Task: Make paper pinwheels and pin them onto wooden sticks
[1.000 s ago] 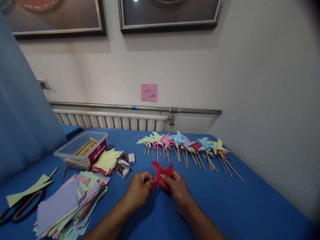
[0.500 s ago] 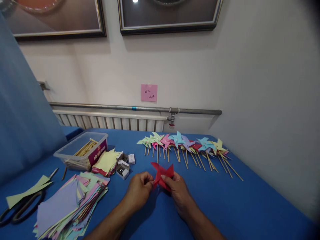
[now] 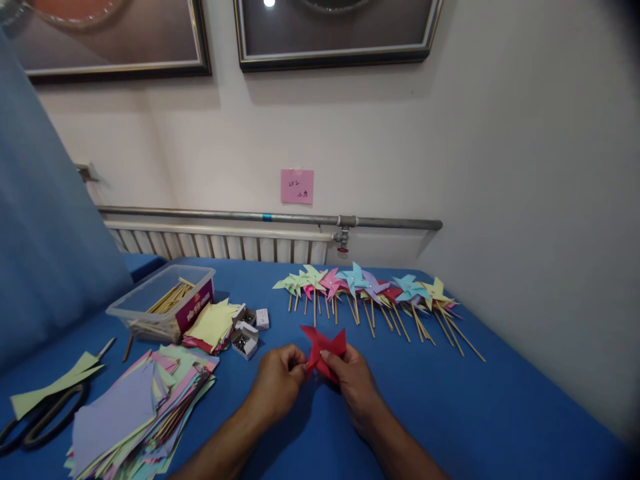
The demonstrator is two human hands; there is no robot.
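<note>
A red paper pinwheel [image 3: 327, 341] is held between my two hands, above the blue tabletop. My right hand [image 3: 354, 377] grips it from the right, the thumb pressed near its centre. On the other side, my left hand [image 3: 283, 377] pinches the pinwheel's lower left edge with thumb and fingers. Whatever lies behind the red paper is hidden. Left of my left hand stand small open boxes of metal pins [image 3: 245, 343], with a closed white box [image 3: 262, 319] beside them.
Finished pinwheels on sticks [image 3: 373, 287] lie in a row along the back. To the left are a clear plastic tub [image 3: 125, 308] of wooden sticks, cut yellow papers [image 3: 213, 323], a pile of coloured sheets [image 3: 117, 413] and black-handled scissors [image 3: 55, 417] under green paper.
Both hands stay almost where they were, still on the red pinwheel. The whole view has shifted very slightly.
</note>
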